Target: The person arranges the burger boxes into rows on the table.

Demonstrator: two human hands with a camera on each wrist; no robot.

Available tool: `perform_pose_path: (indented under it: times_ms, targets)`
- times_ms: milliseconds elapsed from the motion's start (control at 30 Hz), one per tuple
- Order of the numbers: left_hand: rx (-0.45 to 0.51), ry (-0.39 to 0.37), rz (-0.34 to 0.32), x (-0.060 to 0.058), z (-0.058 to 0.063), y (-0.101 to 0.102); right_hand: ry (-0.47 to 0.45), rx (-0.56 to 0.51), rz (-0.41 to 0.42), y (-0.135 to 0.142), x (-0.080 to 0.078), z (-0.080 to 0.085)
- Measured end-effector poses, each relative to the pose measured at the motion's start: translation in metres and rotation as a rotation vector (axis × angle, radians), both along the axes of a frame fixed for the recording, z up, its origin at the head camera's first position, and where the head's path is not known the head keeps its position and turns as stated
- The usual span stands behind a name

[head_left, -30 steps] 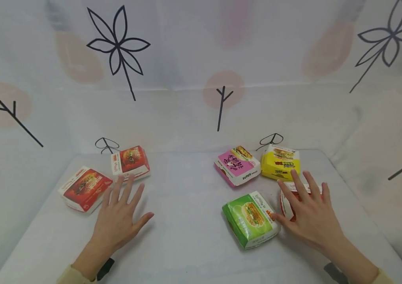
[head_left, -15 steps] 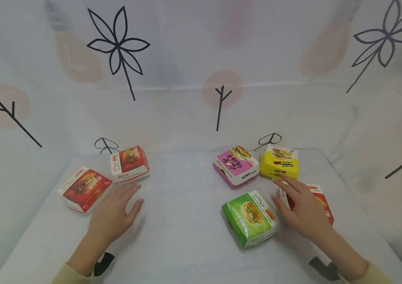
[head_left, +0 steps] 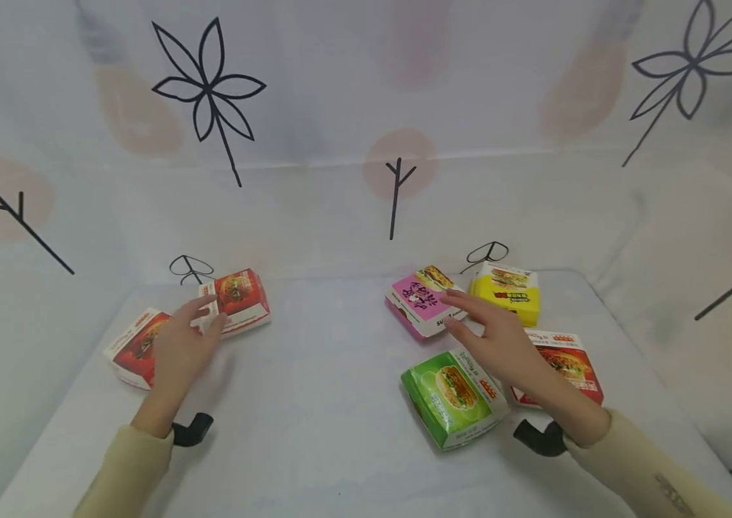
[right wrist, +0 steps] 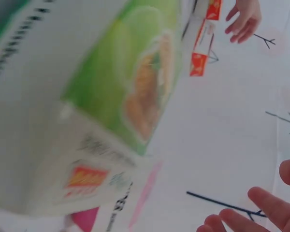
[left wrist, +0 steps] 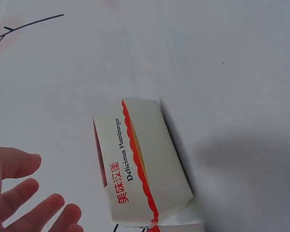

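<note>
My left hand (head_left: 180,351) hovers over the left side, fingers loosely bent with nothing in them. Its fingertips overlap the white edge of a red-and-white burger box (head_left: 244,293) at the back left. Another red-and-white burger box (head_left: 134,354) is partly covered by this hand. In the left wrist view, the fingers are apart from the white side of a burger box (left wrist: 152,159). My right hand (head_left: 502,344) reaches with extended fingers over the right edge of a pink burger box (head_left: 414,306). A green burger box (head_left: 446,399) lies below it, large and blurred in the right wrist view.
Behind the right hand stands a yellow burger box (head_left: 513,289). A third red-and-white burger box (head_left: 569,363) lies right of the right forearm. The white-covered table (head_left: 327,432) meets a patterned cloth (head_left: 314,208) at the back. Black straps sit at both wrists.
The right hand has moved left and forward from the right red box to the pink one. The left hand has moved forward to the back-left red box, its fingers less spread. The boxes stay put.
</note>
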State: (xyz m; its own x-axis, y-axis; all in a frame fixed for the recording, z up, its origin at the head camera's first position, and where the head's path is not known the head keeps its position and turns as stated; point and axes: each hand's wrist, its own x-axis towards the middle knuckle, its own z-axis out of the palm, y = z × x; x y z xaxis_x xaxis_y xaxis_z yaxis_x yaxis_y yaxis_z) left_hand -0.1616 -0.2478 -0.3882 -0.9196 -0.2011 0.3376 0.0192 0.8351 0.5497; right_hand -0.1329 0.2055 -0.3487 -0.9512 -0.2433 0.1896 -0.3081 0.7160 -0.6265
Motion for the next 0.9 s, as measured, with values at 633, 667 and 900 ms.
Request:
perform_pose_path:
  times_ms: [633, 667, 900]
  targets:
    - [-0.011, -0.37, -0.119, -0.056, -0.005, -0.023, -0.085, -0.137, 0.068, -0.066, -0.056, 0.004]
    - [-0.029, -0.374, -0.124, -0.057, -0.006, -0.024, -0.091, -0.137, 0.064, -0.068, -0.058, 0.004]
    - [-0.066, -0.342, -0.163, -0.055, -0.006, -0.02, -0.119, -0.184, 0.057, -0.082, -0.065, 0.007]
